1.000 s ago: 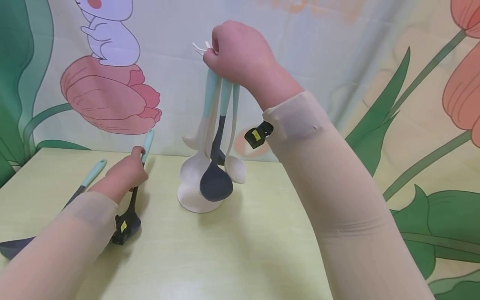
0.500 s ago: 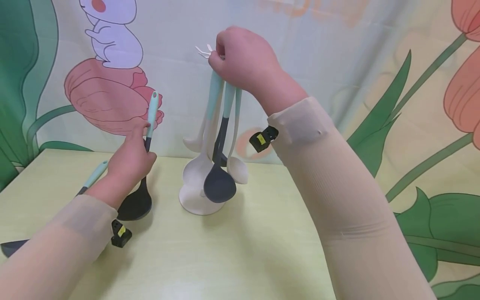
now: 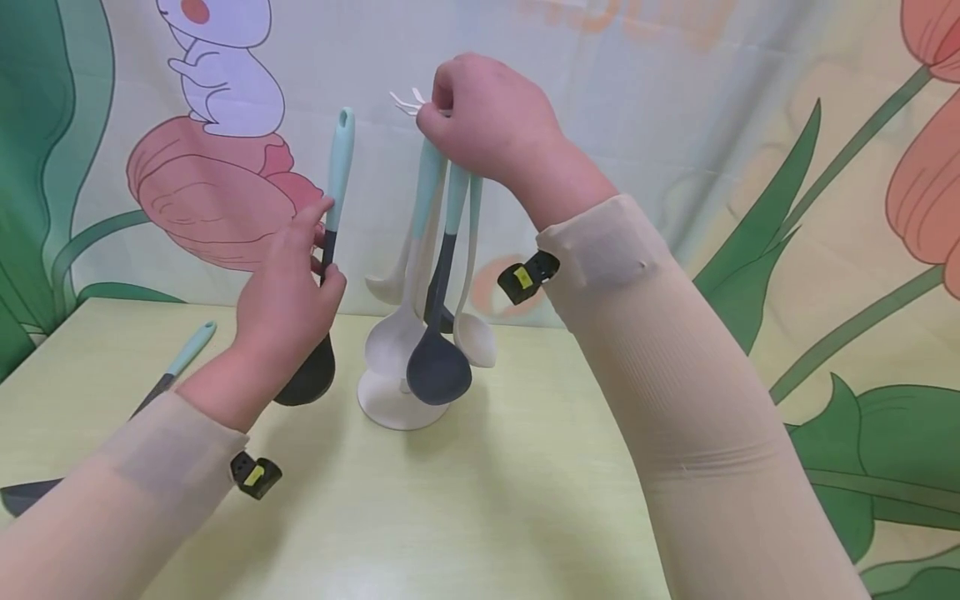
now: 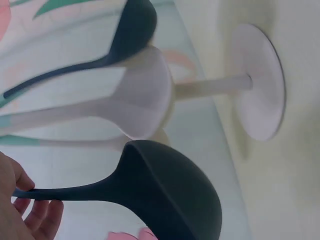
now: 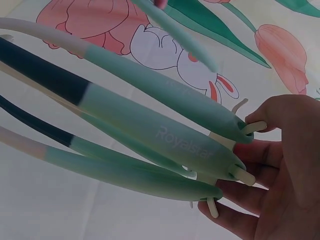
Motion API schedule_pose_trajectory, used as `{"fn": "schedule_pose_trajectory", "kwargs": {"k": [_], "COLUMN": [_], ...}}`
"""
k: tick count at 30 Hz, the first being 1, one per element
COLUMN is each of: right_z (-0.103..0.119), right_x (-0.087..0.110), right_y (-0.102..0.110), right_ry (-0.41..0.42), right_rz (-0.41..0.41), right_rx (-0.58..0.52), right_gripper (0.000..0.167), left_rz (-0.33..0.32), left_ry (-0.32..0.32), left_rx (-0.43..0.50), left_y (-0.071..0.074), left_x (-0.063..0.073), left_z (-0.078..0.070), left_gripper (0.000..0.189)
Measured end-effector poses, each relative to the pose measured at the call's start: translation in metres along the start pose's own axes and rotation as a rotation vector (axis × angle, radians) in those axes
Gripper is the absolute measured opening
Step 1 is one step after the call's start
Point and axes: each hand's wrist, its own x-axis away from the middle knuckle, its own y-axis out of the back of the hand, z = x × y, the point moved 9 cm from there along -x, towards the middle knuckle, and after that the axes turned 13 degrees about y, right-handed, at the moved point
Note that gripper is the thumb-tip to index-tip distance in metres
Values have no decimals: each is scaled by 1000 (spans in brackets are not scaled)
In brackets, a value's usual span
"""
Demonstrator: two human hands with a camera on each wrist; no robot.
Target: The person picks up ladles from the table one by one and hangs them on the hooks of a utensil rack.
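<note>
My left hand [image 3: 285, 292] pinches a black ladle [image 3: 341, 162] where its mint handle meets the dark shaft. The ladle is upright above the table, left of a white utensil stand [image 3: 390, 412]; in the left wrist view its bowl [image 4: 175, 190] overlaps the hanging utensils. My right hand [image 3: 487, 112] grips the top of the stand, thumb at a hook and fingers behind the hub in the right wrist view. Several mint-handled utensils hang there, among them a dark ladle [image 3: 438, 371], a white ladle [image 3: 386, 342] and a small white spoon [image 3: 476, 340]. A handle marked Royalstar [image 5: 165, 135] hangs from a hook.
Another dark utensil with a mint handle [image 3: 192, 348] lies on the table at the left, partly hidden by my left forearm. A printed cloth [image 3: 622, 167] with tulips and a rabbit hangs behind the pale yellow table [image 3: 525, 467].
My left hand has lifted the black ladle off the table and carried it up and right toward the stand. My right hand stays at the stand's top.
</note>
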Motion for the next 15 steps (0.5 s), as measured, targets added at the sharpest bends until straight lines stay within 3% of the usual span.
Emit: {"fn": "schedule_pose_trajectory", "kwargs": {"k": [7, 15], "right_z": [0, 0], "right_x": [1, 1], "right_y": [1, 0], "right_ry": [13, 8], "right_rz": [-13, -8], "right_rx": [-1, -9], "right_gripper": [21, 24], "left_rz": [-97, -138], "left_ry": [-132, -218], "left_rx": [54, 35], "left_y": [10, 12], "left_x": [11, 18], "left_z": [-29, -44], "left_gripper": [68, 66]}}
